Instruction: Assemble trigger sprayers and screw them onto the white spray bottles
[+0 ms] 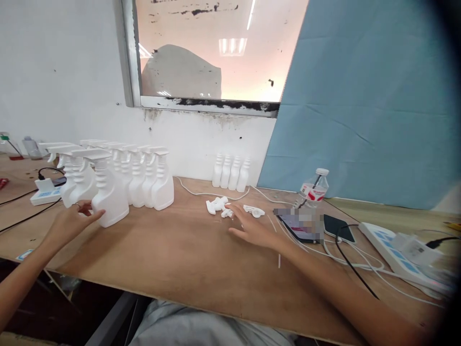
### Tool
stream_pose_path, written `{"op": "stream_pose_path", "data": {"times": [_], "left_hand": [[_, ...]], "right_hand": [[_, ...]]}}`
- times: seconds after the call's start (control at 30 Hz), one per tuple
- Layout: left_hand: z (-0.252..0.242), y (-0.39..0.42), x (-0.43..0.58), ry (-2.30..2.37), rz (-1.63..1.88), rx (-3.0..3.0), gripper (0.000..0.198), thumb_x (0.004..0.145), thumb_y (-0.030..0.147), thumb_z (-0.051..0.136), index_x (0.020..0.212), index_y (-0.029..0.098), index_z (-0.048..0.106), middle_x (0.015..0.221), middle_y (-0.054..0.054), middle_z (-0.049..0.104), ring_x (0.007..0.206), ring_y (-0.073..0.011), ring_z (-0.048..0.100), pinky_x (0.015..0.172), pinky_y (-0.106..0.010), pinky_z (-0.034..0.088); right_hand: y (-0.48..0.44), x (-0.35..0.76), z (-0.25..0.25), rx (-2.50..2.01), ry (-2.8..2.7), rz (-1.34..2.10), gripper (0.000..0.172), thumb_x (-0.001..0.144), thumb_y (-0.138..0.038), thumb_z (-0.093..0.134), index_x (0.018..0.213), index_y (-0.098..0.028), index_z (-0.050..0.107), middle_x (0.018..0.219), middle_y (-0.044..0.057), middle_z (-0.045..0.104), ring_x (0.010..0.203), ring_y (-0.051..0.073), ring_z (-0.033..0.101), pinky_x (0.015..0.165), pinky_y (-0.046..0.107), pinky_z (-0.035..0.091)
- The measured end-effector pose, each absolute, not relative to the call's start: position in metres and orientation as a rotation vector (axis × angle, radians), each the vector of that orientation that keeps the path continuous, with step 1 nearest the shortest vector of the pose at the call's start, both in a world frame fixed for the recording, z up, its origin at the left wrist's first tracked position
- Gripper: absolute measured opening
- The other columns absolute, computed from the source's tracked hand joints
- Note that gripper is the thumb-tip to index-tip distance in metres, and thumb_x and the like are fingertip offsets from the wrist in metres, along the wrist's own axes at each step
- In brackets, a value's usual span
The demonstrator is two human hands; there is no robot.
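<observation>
My left hand (77,218) grips the lower side of a white spray bottle (110,194), which stands upright on the table. Behind it and to its side, several more white spray bottles (162,182) with trigger heads are grouped close together. Over the middle of the table, my right hand (250,228) is stretched out with its fingers apart, at a small pile of white trigger sprayer parts (218,205). Its fingertips hide part of the pile, and I cannot tell whether they touch it. Another white sprayer part (254,210) lies just beyond the hand.
Several small white bottles (231,173) stand against the wall. To the right are a clear drink bottle (313,190), a tablet (297,226), a phone (338,227) and a power strip (392,252) with loose cables. Another power strip (45,194) lies at the left.
</observation>
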State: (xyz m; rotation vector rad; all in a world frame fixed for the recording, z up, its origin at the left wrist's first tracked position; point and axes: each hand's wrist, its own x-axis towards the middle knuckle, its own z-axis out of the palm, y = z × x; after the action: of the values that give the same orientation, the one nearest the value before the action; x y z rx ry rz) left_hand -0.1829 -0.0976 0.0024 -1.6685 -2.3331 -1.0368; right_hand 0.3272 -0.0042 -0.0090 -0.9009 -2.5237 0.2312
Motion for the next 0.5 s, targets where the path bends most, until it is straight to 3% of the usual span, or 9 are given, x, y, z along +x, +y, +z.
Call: {"op": "stream_pose_path", "data": {"times": [0.1, 0.23, 0.37, 0.5], "left_hand": [[0.004, -0.094, -0.189, -2.316, -0.965, -1.655, 0.038, 0.076, 0.065, 0.048, 0.091, 0.031, 0.047, 0.066, 0.014, 0.061, 0.078, -0.0204, 0.058, 0.07, -0.026, 0.039], [-0.003, -0.082, -0.196, -2.321, -0.878, -1.54, 0.036, 0.077, 0.061, 0.047, 0.087, 0.027, 0.049, 0.067, 0.006, 0.054, 0.073, -0.0192, 0.054, 0.07, -0.027, 0.04], [-0.008, -0.08, -0.196, -2.168, -1.013, -1.401, 0.044, 0.072, 0.055, 0.056, 0.098, 0.02, 0.054, 0.083, -0.002, 0.053, 0.081, -0.0214, 0.051, 0.08, -0.034, 0.045], [0.004, -0.087, -0.158, -1.795, -1.273, -1.35, 0.051, 0.077, 0.053, 0.059, 0.114, 0.019, 0.05, 0.1, -0.006, 0.052, 0.09, -0.0231, 0.047, 0.085, -0.04, 0.047]], "right_hand": [[-0.004, 0.337, -0.01, -0.967, -2.543, 0.138, 0.069, 0.087, -0.027, 0.054, 0.148, -0.027, 0.021, 0.151, 0.013, 0.03, 0.139, 0.029, 0.032, 0.112, 0.049, 0.031], [-0.007, 0.349, -0.004, -1.05, -2.55, 0.017, 0.065, 0.089, -0.027, 0.049, 0.148, -0.026, 0.022, 0.148, 0.012, 0.036, 0.134, 0.028, 0.039, 0.108, 0.047, 0.035], [-0.001, 0.365, -0.004, -1.161, -2.548, -0.133, 0.056, 0.09, -0.031, 0.048, 0.144, -0.027, 0.033, 0.145, 0.012, 0.042, 0.131, 0.028, 0.043, 0.104, 0.047, 0.038], [0.011, 0.379, -0.013, -1.232, -2.563, -0.19, 0.039, 0.091, -0.029, 0.048, 0.129, -0.022, 0.051, 0.132, 0.013, 0.055, 0.123, 0.029, 0.05, 0.099, 0.046, 0.04]]}}
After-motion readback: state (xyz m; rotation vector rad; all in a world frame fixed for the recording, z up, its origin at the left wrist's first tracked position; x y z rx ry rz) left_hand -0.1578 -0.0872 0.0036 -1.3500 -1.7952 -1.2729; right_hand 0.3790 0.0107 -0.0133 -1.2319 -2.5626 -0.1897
